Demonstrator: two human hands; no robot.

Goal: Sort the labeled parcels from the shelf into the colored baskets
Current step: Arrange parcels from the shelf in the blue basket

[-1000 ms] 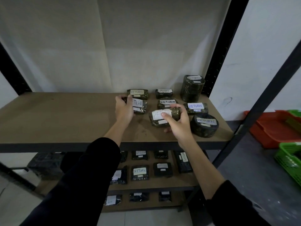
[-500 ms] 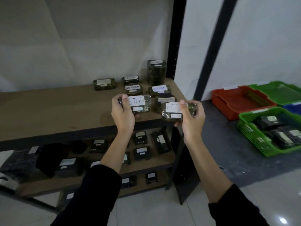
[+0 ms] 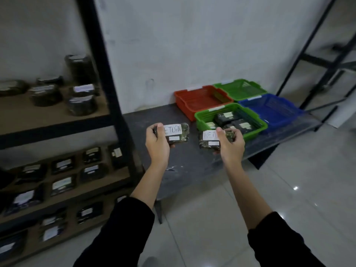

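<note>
- The left hand (image 3: pixel 158 144) grips a flat, rectangular parcel (image 3: pixel 183 132) in glossy dark wrap. Its thumb lies across the edge of a white paper label that reads RETURN.
- The right hand (image 3: pixel 231 146) pinches a second parcel (image 3: pixel 207 140) of the same crinkled wrap, with the thumb covering part of its label.
- Both parcels are held in the air above a dark, scuffed low platform (image 3: pixel 179 166), just short of the baskets.
- There are four ribbed plastic baskets: a red basket (image 3: pixel 185 106), a near green basket (image 3: pixel 201 118), a far green basket (image 3: pixel 240 91) and a blue basket (image 3: pixel 279 112).
- The near green basket holds three dark labelled parcels.
- At the left stands a shelf (image 3: pixel 48 110) of wooden boards in a black metal frame. It carries many blurred parcels, and its upright post hides part of them.
- The floor tiles are glossy.
</note>
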